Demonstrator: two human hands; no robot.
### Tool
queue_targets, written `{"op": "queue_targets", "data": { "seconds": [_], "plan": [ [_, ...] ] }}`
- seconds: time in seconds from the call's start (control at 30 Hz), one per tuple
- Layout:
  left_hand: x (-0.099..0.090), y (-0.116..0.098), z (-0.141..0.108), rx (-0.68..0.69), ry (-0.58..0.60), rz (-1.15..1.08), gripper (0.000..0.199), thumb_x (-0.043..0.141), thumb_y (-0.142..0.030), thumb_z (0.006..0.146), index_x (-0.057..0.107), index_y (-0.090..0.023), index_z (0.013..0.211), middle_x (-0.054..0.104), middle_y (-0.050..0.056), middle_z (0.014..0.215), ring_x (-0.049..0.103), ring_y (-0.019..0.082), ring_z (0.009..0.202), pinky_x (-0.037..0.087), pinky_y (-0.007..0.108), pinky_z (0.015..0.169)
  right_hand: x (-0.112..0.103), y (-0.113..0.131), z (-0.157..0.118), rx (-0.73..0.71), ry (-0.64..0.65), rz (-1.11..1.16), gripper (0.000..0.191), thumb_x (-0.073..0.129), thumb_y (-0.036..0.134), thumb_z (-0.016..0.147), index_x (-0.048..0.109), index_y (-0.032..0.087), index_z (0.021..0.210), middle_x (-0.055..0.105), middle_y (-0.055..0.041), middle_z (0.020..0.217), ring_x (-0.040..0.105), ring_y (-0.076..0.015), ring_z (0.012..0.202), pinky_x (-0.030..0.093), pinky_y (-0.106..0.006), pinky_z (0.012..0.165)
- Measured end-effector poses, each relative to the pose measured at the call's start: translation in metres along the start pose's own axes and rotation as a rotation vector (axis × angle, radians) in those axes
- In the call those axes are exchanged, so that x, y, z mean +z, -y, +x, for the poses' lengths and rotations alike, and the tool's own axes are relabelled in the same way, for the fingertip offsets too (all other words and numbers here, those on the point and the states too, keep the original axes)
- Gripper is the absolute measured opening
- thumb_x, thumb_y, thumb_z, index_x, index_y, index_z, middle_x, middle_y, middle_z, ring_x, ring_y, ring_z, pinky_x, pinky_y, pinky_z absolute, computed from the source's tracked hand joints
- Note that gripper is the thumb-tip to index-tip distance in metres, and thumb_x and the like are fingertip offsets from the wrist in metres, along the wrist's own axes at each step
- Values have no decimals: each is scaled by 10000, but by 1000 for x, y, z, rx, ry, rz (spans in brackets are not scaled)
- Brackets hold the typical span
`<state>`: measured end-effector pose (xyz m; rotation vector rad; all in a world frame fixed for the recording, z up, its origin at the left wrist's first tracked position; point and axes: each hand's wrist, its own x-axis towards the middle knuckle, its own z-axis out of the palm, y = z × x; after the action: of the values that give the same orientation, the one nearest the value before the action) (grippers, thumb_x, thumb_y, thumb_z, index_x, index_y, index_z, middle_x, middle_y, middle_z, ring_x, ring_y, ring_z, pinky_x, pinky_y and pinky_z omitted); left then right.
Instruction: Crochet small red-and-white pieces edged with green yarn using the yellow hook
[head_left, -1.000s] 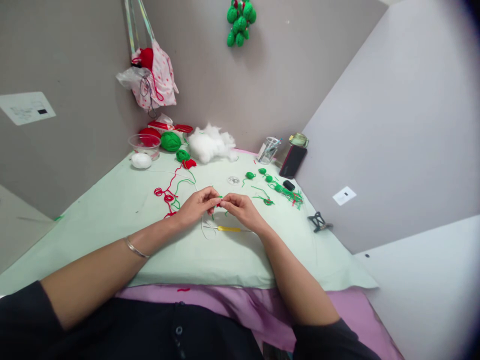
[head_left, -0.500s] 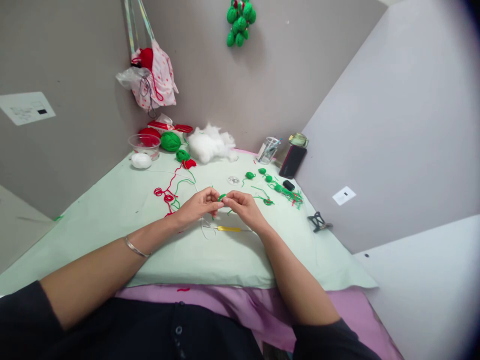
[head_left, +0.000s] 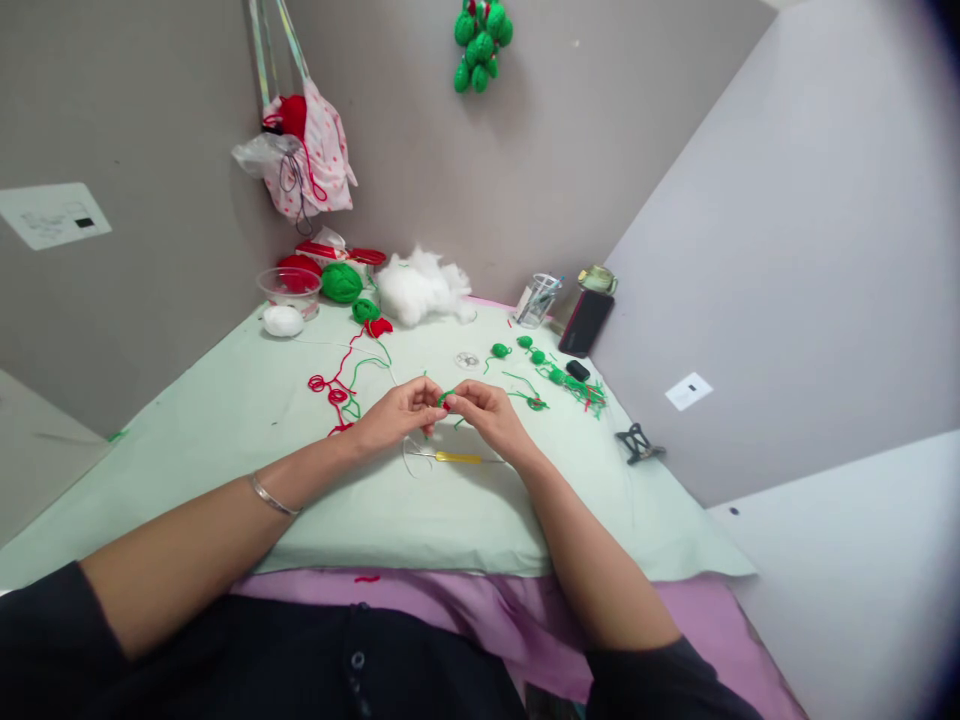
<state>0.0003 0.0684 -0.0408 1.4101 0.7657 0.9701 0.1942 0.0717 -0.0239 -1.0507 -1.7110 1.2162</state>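
Observation:
Between my fingertips is a small green and red crocheted piece (head_left: 446, 399), partly covered by the thumbs. My left hand (head_left: 401, 412) pinches it from the left, and my right hand (head_left: 487, 415) grips its other side. Just below them lies a crochet hook with a yellow handle (head_left: 458, 458), beside loose white yarn ends (head_left: 415, 462). Short green yarn tails show near the fingers. Tangled red yarn (head_left: 337, 396) and a strand of green yarn lie left of my left hand. To the right of my right hand is a small green yarn ring (head_left: 535, 403).
White stuffing (head_left: 424, 288), a green yarn ball (head_left: 341, 283), a white yarn ball (head_left: 283, 321) and a clear bowl (head_left: 289, 285) stand at the back. Small green crocheted balls (head_left: 500, 351), a phone (head_left: 586, 323), a cup of pens (head_left: 538, 301) and a black claw clip (head_left: 638, 444) are on the right.
The crocheted piece has turned slightly between my fingers, and red now shows on it where mostly green showed before. Both hands have stayed in nearly the same place.

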Motion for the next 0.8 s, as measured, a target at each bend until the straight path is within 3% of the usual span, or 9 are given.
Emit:
{"op": "queue_targets", "data": {
  "seconds": [0.17,0.3,0.47,0.67,0.8],
  "plan": [
    [-1,-2,-1,14,-13,3,247,764,-366,817,616,-181,885,607,-31,815,572,102,629,473,276,667,-1,-1,-1,-6,-14,9,431,740,603,815,670,182,868,665,18,691,427,-94,573,287,-260,577],
    [0,-5,-2,8,-12,7,253,767,-386,820,625,-187,884,623,-30,791,567,106,616,479,279,661,-2,-1,-1,-8,-10,7,417,743,594,819,676,184,855,692,2,716,460,-102,589,308,-262,587],
    [0,-3,-1,-11,-19,5,303,767,-444,828,633,-184,906,647,-12,803,587,119,634,484,279,652,-2,-2,-1,-10,-20,5,442,752,616,805,672,184,847,670,9,704,468,-103,602,318,-259,593],
    [-2,0,1,14,-50,-11,282,773,-409,809,626,-189,905,613,-31,820,554,98,628,483,270,666,-1,-2,0,-8,1,-21,476,745,659,791,676,191,841,511,62,583,336,-90,549,238,-262,546],
    [-2,1,0,9,-31,-16,271,769,-408,818,632,-188,898,606,-34,793,546,98,613,483,267,645,-2,-1,0,-16,15,-29,477,742,662,794,687,189,821,512,52,603,348,-96,573,252,-264,555]
  ]
}}
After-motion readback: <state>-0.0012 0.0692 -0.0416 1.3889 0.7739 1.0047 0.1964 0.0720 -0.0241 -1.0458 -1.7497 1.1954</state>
